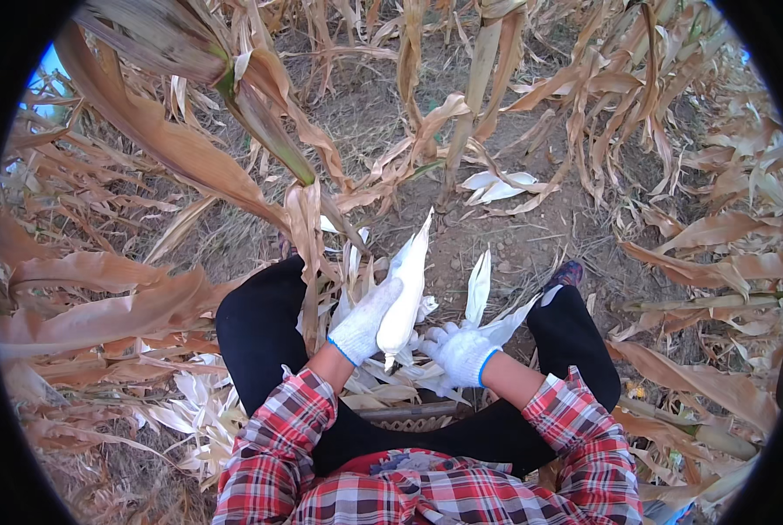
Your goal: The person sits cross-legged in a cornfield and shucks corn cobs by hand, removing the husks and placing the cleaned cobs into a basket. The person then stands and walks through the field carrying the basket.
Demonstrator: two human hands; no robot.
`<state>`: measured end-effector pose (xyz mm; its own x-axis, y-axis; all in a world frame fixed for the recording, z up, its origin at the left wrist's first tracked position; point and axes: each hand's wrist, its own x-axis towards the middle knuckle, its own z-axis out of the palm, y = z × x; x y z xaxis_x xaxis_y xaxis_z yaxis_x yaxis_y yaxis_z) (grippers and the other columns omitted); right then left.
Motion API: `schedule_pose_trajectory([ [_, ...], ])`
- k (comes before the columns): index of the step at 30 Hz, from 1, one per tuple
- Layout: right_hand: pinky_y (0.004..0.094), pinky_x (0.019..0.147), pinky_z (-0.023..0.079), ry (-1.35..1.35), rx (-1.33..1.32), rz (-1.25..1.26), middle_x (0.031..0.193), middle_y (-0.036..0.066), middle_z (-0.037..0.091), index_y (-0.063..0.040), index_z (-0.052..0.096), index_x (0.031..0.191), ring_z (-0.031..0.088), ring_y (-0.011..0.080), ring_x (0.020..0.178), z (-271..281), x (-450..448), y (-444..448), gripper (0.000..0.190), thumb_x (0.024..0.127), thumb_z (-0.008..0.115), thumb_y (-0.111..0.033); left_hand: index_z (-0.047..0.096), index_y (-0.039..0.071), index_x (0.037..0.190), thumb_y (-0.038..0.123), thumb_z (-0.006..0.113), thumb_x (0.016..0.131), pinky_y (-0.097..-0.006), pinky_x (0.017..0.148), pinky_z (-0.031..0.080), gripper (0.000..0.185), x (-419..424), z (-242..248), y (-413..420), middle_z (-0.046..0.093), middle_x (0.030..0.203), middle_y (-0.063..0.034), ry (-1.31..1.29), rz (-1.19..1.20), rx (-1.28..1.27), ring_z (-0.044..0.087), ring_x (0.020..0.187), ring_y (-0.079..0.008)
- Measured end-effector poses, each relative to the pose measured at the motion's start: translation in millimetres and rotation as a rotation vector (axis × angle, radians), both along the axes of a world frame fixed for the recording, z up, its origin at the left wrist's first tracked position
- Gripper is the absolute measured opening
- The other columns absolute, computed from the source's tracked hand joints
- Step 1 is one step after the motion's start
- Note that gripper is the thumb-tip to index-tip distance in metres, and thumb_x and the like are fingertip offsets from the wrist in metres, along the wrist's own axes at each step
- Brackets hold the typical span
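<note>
My left hand (pixel 367 321), in a white knit glove with a blue cuff, grips an ear of corn (pixel 406 295) still wrapped in pale husk. The ear's pointed tip is up and away from me; its stalk end is down towards my lap. Beside it, my right hand (pixel 457 351), gloved alike, has its fingers curled near the lower part of the ear. Loose white husk leaves (pixel 479 289) stick out from this hand, which appears closed on them; its palm side is hidden. More husk leaves (pixel 381 394) lie below both hands.
A woven basket-like rim (pixel 418 420) shows between my legs. A dry cornstalk (pixel 267 125) with a large husked ear (pixel 162 39) leans in from the upper left. Another stalk (pixel 473 92) stands ahead. Discarded husks (pixel 194 407) lie at left, others (pixel 500 187) on the soil ahead.
</note>
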<state>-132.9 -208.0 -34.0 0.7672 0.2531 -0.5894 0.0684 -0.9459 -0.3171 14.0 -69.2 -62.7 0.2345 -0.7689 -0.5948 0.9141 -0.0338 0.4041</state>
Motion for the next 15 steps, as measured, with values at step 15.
schedule_pose_trajectory([
  [15, 0.0269, 0.074, 0.051, -0.131, 1.001, -1.251, 0.089, 0.007, 0.066, 0.004, 0.061, 0.108, 0.061, 0.0121, 0.080, 14.1, 32.1, -32.6, 0.030, 0.093, 0.065, -0.021, 0.048, -0.003, 0.134, 0.028, 0.074, 0.085, -0.0308, 0.085, 0.052, 0.063, -6.3, 4.7, -2.4, 0.063, 0.109, -0.0116, -0.702, -0.341, 0.126, 0.062, 0.097, -0.0169],
])
